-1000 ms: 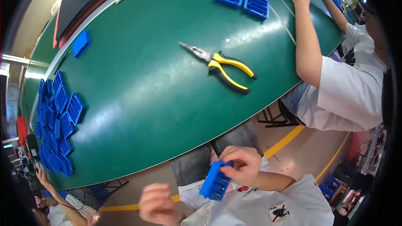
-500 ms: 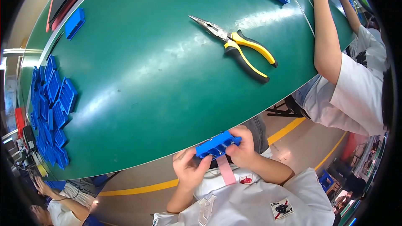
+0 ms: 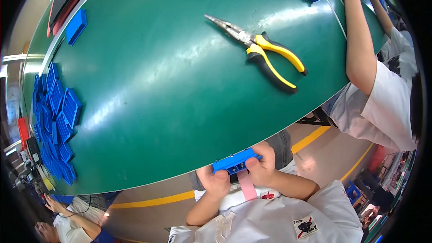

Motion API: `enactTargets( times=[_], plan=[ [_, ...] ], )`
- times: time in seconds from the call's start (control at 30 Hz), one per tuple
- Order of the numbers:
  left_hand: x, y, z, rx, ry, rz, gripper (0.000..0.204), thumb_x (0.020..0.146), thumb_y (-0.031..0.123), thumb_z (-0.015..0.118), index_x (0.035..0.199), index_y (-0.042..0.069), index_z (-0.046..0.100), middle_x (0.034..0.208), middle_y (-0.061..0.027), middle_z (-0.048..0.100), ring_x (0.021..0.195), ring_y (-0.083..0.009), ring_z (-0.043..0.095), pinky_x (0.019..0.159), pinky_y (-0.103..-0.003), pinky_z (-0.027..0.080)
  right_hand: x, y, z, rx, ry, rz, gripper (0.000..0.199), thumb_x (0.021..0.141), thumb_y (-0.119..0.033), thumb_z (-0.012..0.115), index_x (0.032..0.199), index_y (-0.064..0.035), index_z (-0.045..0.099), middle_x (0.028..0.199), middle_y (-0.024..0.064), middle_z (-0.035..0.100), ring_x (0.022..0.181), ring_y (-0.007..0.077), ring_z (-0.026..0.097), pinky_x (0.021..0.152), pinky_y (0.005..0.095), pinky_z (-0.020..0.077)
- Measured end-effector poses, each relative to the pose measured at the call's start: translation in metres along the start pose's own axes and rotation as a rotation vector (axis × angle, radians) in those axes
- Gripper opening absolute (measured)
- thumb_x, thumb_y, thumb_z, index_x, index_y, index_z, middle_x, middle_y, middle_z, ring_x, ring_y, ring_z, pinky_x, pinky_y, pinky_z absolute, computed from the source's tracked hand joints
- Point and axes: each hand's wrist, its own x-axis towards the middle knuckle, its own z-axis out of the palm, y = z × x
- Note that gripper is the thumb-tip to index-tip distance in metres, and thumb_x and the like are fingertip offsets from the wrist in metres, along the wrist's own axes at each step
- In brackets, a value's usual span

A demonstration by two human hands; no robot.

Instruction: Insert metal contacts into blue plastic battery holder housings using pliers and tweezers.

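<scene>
At the near edge of the round green table (image 3: 180,90), we clamp a small blue moulded plastic part (image 3: 236,160) between both hands, our left hand (image 3: 215,181) pinching its left end and our right hand (image 3: 262,167) closed over its right end. Beyond the grip lie yellow-handled long-nose pliers (image 3: 263,54); far to its left, a heap of matching blue plastic pieces (image 3: 54,121). A neighbour's bare forearm (image 3: 360,40) rests up to its right.

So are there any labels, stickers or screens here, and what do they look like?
Badge: on the person's own white shirt, lower right; a small white patch with a red and black mark.
Pink strip: hangs below the blue plastic part held in both hands; narrow, plain pink.
No screens or packages show.
</scene>
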Motion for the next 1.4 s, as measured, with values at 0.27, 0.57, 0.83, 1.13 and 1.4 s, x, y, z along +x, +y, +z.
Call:
enactTargets(
  times=[0.27, 0.57, 0.83, 1.13, 1.4],
  plan=[
    [0.008, -0.027, -0.014, 0.028, 0.137, 0.100, 0.072, 0.080, 0.065, 0.065, 0.112, 0.001, 0.055, 0.108, -0.0098, 0.063, 0.097, -0.0226, 0.063, 0.084, -0.038, 0.054, 0.002, 0.011, 0.009, 0.302, -0.161, 0.100, 0.019, 0.092, -0.013, 0.064, 0.101, 0.0041, 0.065, 0.085, 0.0107, 0.067, 0.079, 0.0111, 0.059, 0.070, 0.0289, 0.0493],
    [0.016, -0.003, 0.006, 0.434, 0.199, -0.001, 0.047, 0.097, 0.037, 0.053, 0.099, -0.010, 0.057, 0.093, -0.0139, 0.061, 0.082, -0.0239, 0.057, 0.071, -0.038, 0.051, 0.008, 0.005, 0.012, 0.205, -0.048, -0.029, 0.023, 0.095, -0.018, 0.062, 0.092, 0.0047, 0.065, 0.069, 0.0153, 0.062, 0.061, 0.0125, 0.056, 0.058, 0.0306, 0.0458],
    [0.037, -0.040, -0.022, 0.619, 0.109, 0.332, 0.044, 0.098, 0.028, 0.045, 0.086, -0.011, 0.063, 0.081, -0.0193, 0.066, 0.071, -0.0291, 0.061, 0.060, -0.041, 0.050, 0.004, -0.006, 0.020, 0.128, 0.052, 0.003, 0.033, 0.093, -0.027, 0.065, 0.081, 0.0038, 0.065, 0.066, 0.0127, 0.063, 0.064, 0.0112, 0.057, 0.057, 0.0324, 0.0476],
    [0.017, -0.027, 0.015, -0.072, 0.153, 0.104, 0.047, 0.088, 0.042, 0.068, 0.103, 0.000, 0.059, 0.096, -0.0034, 0.062, 0.086, -0.0160, 0.060, 0.077, -0.033, 0.050, 0.005, 0.018, 0.013, 0.222, 0.055, -0.028, 0.034, 0.090, -0.032, 0.070, 0.088, 0.0013, 0.068, 0.069, 0.0078, 0.065, 0.064, 0.0072, 0.056, 0.057, 0.0286, 0.0486],
    [0.009, -0.006, 0.018, -0.014, 0.167, 0.048, 0.065, 0.078, 0.051, 0.078, 0.107, -0.004, 0.057, 0.099, -0.0058, 0.063, 0.087, -0.0174, 0.062, 0.076, -0.032, 0.053, 0.004, 0.025, 0.016, 0.121, -0.025, -0.059, 0.045, 0.090, -0.043, 0.067, 0.093, 0.0023, 0.066, 0.067, 0.0094, 0.058, 0.058, 0.0195, 0.055, 0.055, 0.0308, 0.0436]
  ],
)
